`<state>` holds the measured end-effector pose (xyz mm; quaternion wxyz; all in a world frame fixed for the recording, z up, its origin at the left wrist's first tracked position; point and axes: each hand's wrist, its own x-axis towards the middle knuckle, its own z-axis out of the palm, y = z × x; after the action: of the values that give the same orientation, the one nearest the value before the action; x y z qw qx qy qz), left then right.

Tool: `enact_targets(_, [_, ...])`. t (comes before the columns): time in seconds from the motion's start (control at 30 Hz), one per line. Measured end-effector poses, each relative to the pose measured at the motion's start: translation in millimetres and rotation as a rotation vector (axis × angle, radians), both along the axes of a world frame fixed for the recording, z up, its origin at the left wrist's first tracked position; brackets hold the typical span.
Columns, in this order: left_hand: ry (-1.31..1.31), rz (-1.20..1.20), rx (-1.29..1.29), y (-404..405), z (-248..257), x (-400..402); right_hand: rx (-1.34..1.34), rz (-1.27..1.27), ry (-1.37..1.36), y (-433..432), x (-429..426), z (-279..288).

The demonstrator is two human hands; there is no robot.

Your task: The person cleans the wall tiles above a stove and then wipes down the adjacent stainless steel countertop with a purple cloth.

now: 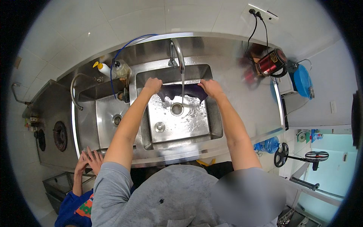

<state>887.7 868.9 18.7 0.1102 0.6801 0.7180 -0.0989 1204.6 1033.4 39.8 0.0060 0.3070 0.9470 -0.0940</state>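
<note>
A dark purple wet cloth is stretched sideways across the back of the right-hand steel sink basin. My left hand grips its left end, and my right hand grips its right end. Water runs from the chrome faucet in a thin stream that passes over the middle of the cloth. Below the cloth, the drain shows in the wet basin floor. A round metal strainer lies on the floor of the basin at the front left.
At left are a second basin, a pump bottle, a clear bottle and a blue hose. A red electric kettle stands at right. Another person's hands rest by the counter's front left edge.
</note>
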Motion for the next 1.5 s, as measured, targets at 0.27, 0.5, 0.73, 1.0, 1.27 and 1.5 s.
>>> enact_targets(0.27, [0.139,0.152,-0.008,-26,-60,-12,-0.084,0.001,-0.088,-3,-17,-33])
enact_targets(0.5, [0.287,0.19,0.163,-48,-122,3,0.08,0.094,0.232,-3,-18,-141])
enact_targets(0.73, [0.181,0.302,-0.064,-134,-263,90,-0.224,-0.015,-0.056,-104,30,-261])
enact_targets(1.0, [0.078,0.265,0.079,-94,-318,97,0.014,-0.031,0.032,-131,-31,-326])
enact_targets(1.27, [-0.083,0.324,-0.014,-64,-352,73,-0.074,-0.131,-0.013,-109,-45,-393])
enact_targets(1.5, [-0.075,0.331,0.053,-2,-363,37,0.092,-0.12,-0.154,-25,-65,-407])
